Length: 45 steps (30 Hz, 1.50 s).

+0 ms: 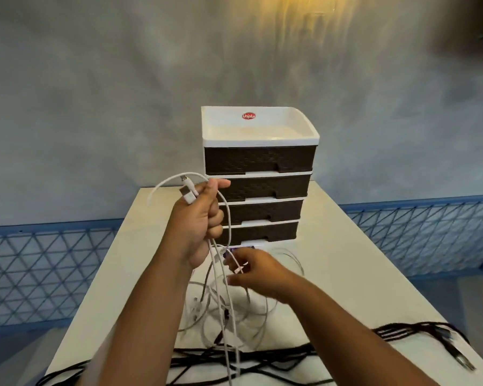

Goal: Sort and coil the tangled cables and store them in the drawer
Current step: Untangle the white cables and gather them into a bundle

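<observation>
My left hand point(200, 218) is raised in front of the drawer unit point(258, 179) and is shut on a white cable point(226, 213), whose USB plugs stick out above my fist. The cable loops over my thumb and hangs down to a tangle of white cables point(234, 310) on the table. My right hand point(255, 270) is lower, just in front of the bottom drawer, pinching a white cable end between thumb and fingers. Black cables point(262, 358) lie across the near part of the table. All the brown drawers look shut.
The white table point(354, 268) holds the white-framed drawer unit with its open top tray point(258, 129) at the far middle. A black braided cable with plugs point(430, 338) lies near the right front edge. Grey wall and a blue lattice rail stand behind.
</observation>
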Each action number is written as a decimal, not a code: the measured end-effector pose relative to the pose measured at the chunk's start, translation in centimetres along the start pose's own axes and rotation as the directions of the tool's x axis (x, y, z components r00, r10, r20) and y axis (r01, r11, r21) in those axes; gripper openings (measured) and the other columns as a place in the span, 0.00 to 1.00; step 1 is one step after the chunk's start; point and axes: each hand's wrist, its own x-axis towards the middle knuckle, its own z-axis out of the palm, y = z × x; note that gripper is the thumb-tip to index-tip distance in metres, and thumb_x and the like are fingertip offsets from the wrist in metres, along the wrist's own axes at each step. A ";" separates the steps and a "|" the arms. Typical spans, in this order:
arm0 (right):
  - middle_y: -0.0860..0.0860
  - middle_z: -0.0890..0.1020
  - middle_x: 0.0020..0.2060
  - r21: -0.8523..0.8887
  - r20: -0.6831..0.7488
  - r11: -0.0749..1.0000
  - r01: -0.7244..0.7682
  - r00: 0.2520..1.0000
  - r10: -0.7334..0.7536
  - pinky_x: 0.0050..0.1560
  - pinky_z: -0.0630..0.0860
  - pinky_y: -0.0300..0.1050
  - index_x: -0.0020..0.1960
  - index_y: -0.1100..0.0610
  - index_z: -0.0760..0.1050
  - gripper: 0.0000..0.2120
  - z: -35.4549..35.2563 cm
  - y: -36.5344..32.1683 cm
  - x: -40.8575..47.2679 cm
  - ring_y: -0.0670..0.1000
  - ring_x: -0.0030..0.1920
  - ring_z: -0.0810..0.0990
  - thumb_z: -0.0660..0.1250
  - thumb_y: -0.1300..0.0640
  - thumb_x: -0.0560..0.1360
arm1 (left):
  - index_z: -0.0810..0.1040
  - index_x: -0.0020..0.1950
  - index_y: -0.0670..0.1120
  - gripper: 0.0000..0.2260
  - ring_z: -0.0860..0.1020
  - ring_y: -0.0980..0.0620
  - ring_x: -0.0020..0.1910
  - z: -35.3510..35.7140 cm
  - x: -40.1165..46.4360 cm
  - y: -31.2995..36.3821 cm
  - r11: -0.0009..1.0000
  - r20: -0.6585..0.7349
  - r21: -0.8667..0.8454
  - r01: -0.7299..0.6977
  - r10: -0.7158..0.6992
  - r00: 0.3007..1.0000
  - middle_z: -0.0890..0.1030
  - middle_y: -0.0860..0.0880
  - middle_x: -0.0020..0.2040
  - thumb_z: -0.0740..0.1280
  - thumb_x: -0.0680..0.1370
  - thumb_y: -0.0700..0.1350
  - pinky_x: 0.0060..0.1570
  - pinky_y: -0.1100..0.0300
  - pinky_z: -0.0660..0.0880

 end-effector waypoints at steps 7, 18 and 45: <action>0.55 0.82 0.47 0.082 -0.275 0.981 -0.174 0.942 0.190 0.46 0.81 0.47 0.58 0.57 0.78 0.12 -1.7 1.6 2.5 0.52 0.44 0.82 0.62 0.51 0.81 | 0.80 0.57 0.44 0.13 0.57 0.58 0.24 -0.8 -1.1 1.9 0.999 -0.001 -0.030 -0.016 0.016 1.000 0.62 0.52 0.28 0.60 0.82 0.49 0.22 0.66 0.56; 0.52 0.75 0.67 0.053 -0.191 0.996 -0.075 0.978 0.084 0.51 0.76 0.41 0.71 0.50 0.70 0.21 -3.4 1.2 1.1 0.52 0.61 0.77 0.64 0.60 0.79 | 0.82 0.51 0.48 0.11 0.55 0.57 0.26 0.6 -3.3 3.1 0.997 0.097 0.070 -0.029 0.022 0.995 0.58 0.51 0.29 0.61 0.81 0.50 0.24 0.63 0.52; 0.44 0.71 0.22 0.172 -0.368 0.925 0.339 0.893 -0.259 0.32 0.68 0.30 0.28 0.54 0.71 0.25 -8.9 -1.4 -29.4 0.41 0.27 0.68 0.58 0.36 0.74 | 0.77 0.57 0.45 0.10 0.55 0.57 0.25 11.2 -22.3 -4.4 0.879 0.115 0.338 0.336 -0.393 0.912 0.59 0.54 0.28 0.67 0.78 0.47 0.23 0.66 0.50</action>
